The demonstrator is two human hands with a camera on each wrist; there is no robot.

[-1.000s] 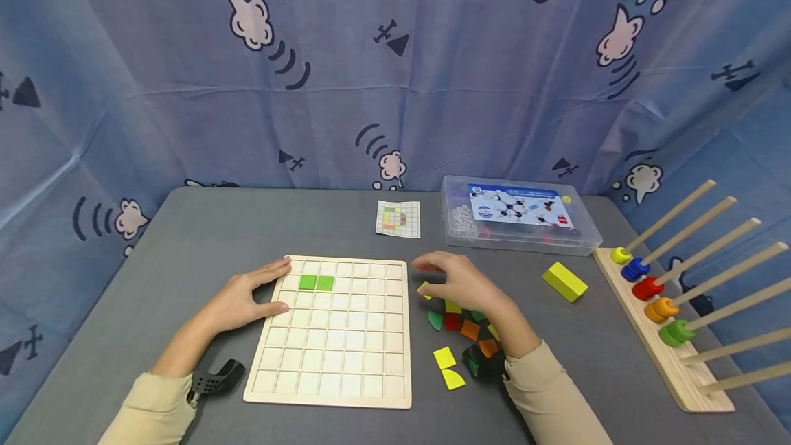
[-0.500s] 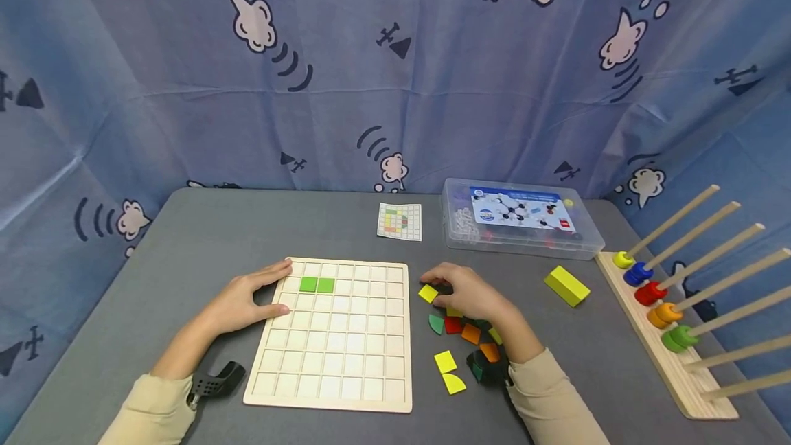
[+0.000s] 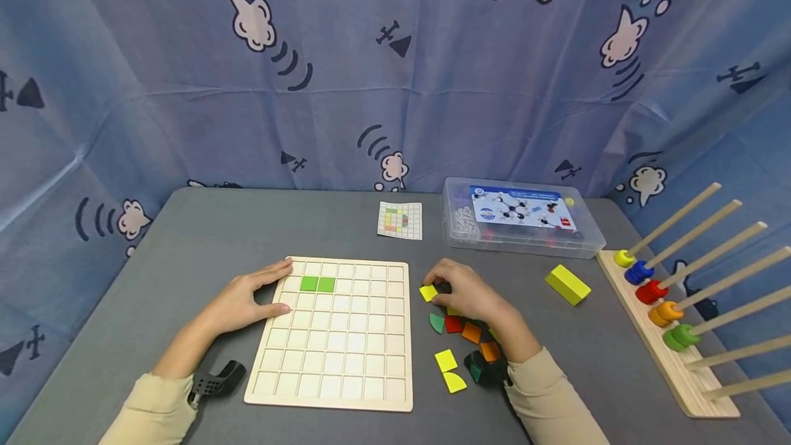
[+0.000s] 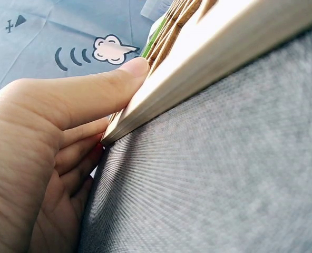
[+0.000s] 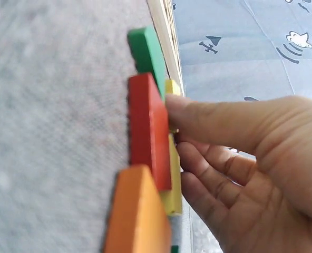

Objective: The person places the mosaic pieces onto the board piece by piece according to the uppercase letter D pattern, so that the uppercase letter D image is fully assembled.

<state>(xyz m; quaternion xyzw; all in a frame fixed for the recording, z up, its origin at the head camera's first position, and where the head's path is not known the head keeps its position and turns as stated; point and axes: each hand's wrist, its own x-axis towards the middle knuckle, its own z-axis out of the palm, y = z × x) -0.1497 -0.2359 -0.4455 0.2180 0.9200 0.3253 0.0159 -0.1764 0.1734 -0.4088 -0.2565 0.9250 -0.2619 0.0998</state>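
My left hand (image 3: 241,299) rests at the left edge of a pale wooden grid board (image 3: 336,335). In the left wrist view its thumb lies on the board's rim (image 4: 161,89), with the other fingers extended along the edge. Two green square tiles (image 3: 318,284) sit side by side in the board's second row. To the board's right, my right hand (image 3: 466,290) pinches a yellow tile (image 3: 427,292) between thumb and fingers. Beside that hand lie a green curved tile (image 5: 147,50), a red tile (image 5: 145,126) and an orange tile (image 5: 135,211). The hand partly hides other tiles.
Two yellow tiles (image 3: 445,360) lie nearer the front. A small printed grid card (image 3: 400,220) is behind the board. A clear plastic case (image 3: 522,217), a yellow block (image 3: 567,284) and a wooden peg rack (image 3: 667,342) with colored rings stand on the right.
My right hand has shifted slightly right and closed its thumb and fingers around the yellow tile, which shows more now. My left hand has stayed at the board.
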